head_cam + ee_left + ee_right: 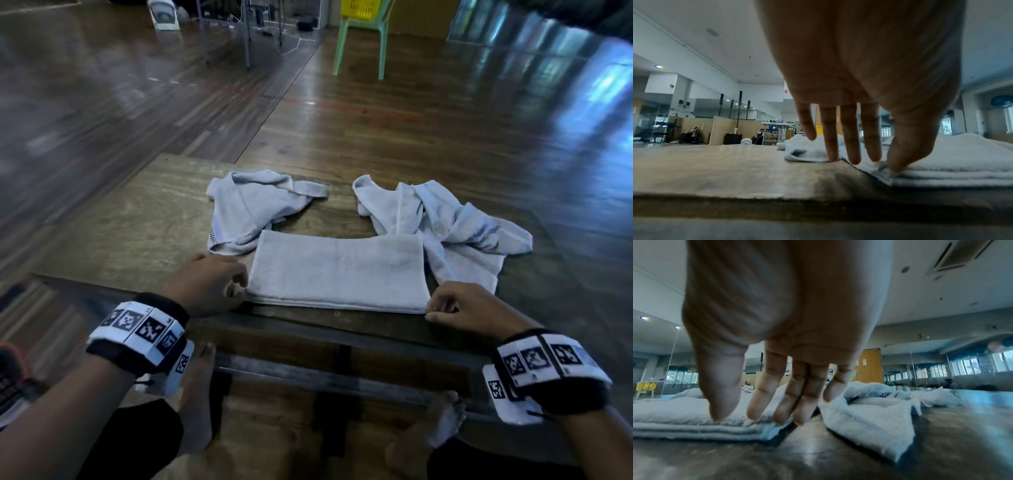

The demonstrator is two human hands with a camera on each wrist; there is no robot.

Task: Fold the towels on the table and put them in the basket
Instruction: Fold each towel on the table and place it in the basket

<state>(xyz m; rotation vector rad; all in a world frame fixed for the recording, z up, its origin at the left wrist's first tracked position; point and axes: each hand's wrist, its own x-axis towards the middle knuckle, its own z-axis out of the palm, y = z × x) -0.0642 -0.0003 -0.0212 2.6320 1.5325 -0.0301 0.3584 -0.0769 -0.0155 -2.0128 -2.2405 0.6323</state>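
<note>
A pale grey folded towel (337,270) lies flat in a long rectangle at the near edge of the wooden table (137,233). My left hand (236,287) rests at its left near corner; in the left wrist view the thumb (898,168) presses down on the layered corner while the straight fingers (853,146) touch the towel's (962,155) edge and the table. My right hand (435,310) sits on the right near corner, its fingertips (754,415) resting on top of the towel (674,408). Two crumpled towels lie behind, one on the left (250,205) and one on the right (452,222).
A yellow basket (361,8) stands on a green chair (359,44) far across the wooden floor. An orange-rimmed mesh container (10,370) shows at the left edge, beside me. My bare feet (198,394) rest under the table's near rail. Bare tabletop stretches to the left.
</note>
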